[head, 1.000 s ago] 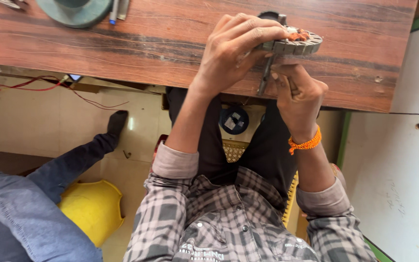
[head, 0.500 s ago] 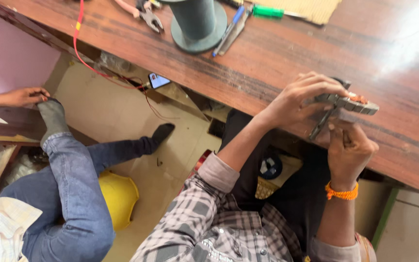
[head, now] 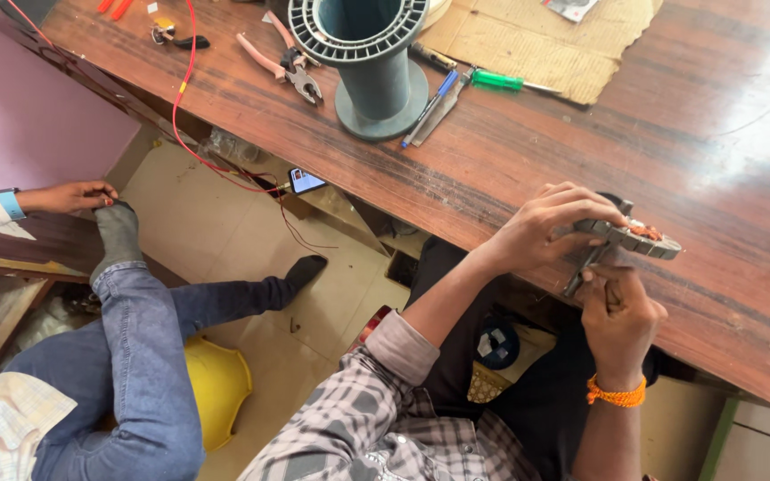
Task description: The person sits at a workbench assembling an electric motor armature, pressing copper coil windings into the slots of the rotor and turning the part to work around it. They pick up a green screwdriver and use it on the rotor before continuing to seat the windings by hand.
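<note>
The left hand (head: pixel 541 227) curled over the top of a round grey motor stator (head: pixel 636 239), fingers closed on its near rim and holding it just above the edge of the wooden workbench (head: pixel 510 160). The right hand (head: pixel 618 312) sat directly below that grip, closed around the lower end of a slim metal tool (head: pixel 584 267) whose tip rose to the stator's underside; what kind of tool it was could not be told.

The stator looked stiff and fairly heavy for its bulk, a laminated metal ring. The copper-coloured windings showing on its top face, beyond the fingertips, seemed the fragile part, so the bare outer rim was probably the safe place to take hold, as the left hand did. The smooth metal could slip if pinched lightly.

Counted: one stator and one tool in the hands. Well away from the grip, across the bench, stood one large grey empty spool (head: pixel 363 62), with one pair of pliers (head: pixel 282 62), one blue pen (head: pixel 428 105), one green-handled screwdriver (head: pixel 501 82) and one cardboard sheet (head: pixel 536 40). Below and to the left a second person's hand (head: pixel 77 194) rested on their own foot, above one yellow helmet (head: pixel 216 387).
</note>
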The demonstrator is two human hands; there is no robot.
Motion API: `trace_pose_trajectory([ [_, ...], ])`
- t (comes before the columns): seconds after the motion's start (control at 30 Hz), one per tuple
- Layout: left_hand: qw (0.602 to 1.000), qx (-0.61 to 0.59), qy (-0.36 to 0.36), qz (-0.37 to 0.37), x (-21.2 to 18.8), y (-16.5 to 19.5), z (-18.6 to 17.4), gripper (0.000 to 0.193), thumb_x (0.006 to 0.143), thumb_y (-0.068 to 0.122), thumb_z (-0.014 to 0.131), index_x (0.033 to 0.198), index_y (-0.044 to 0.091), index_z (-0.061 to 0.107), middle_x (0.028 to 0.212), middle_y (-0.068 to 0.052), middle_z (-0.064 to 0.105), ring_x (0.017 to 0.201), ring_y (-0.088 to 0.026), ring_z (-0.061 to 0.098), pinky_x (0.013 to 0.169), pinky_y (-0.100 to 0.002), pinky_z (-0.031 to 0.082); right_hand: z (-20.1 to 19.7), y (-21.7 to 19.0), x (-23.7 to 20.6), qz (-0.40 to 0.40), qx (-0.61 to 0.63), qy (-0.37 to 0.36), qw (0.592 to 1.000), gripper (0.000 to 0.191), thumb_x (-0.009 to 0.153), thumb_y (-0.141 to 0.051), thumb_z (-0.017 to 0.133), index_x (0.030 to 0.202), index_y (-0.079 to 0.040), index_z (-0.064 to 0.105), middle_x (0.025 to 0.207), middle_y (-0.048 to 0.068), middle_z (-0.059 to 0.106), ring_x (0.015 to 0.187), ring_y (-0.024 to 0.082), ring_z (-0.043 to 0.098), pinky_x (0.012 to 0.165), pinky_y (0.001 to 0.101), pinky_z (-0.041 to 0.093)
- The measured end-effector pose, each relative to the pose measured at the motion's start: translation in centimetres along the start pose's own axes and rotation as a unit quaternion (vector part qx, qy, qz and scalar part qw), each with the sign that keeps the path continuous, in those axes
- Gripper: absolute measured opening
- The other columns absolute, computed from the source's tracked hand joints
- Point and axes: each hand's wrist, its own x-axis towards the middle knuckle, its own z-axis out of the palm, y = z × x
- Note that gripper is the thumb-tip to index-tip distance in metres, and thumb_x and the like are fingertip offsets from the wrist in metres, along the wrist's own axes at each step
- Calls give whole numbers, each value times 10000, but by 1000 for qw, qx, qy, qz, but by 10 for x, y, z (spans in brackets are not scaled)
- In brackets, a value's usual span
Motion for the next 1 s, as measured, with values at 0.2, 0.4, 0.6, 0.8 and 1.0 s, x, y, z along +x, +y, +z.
trace_pose_trajectory([
  [0.2, 1000, -21, -19, -2, 1, -2, -6, 425, 911, 187, 759, 1319, 235, 652, 1256, 34, 691, 1232, -179, 646, 1138, -377, 491, -4, 3, 2, 26, 113, -28, 993, 138, 977, 61, 645, 1074, 10, 728, 671, 27, 639, 647, 14, 624, 607, 203, 446],
  [0.4, 999, -30, -14, -6, 0, -2, -4, 415, 927, 173, 761, 1321, 233, 646, 1224, 33, 695, 1228, -180, 648, 1128, -376, 501, -1, 2, 3, 37, 62, -1, 997, 130, 932, 98, 701, 1045, 49, 742, 578, 100, 481, 546, 96, 406, 526, 263, 335],
  [0.6, 1000, 3, 9, -5, -1, -2, -1, 392, 931, 203, 757, 1308, 234, 656, 1199, 29, 700, 1214, -183, 653, 1122, -378, 512, -4, 0, 2, 3, 103, -24, 994, 122, 992, 44, 702, 1106, 9, 727, 642, -2, 592, 589, 23, 529, 576, 219, 376],
  [0.8, 998, 41, 45, -6, 3, 1, -3, 385, 898, 240, 778, 1269, 232, 677, 1187, 39, 729, 1140, -158, 703, 1061, -352, 574, -4, 8, -2, 32, 129, -8, 991, 85, 994, 42, 734, 1079, 43, 735, 608, -17, 506, 573, 1, 400, 570, 228, 308],
  [1.0, 997, 12, 77, 4, 8, 16, -9, 364, 910, 238, 773, 1267, 238, 702, 1182, 51, 742, 1120, -136, 725, 1001, -307, 593, -4, 19, -3, 26, 113, -9, 993, 109, 953, 21, 780, 1061, 24, 768, 653, -26, 358, 612, 37, 298, 556, 248, 228],
])
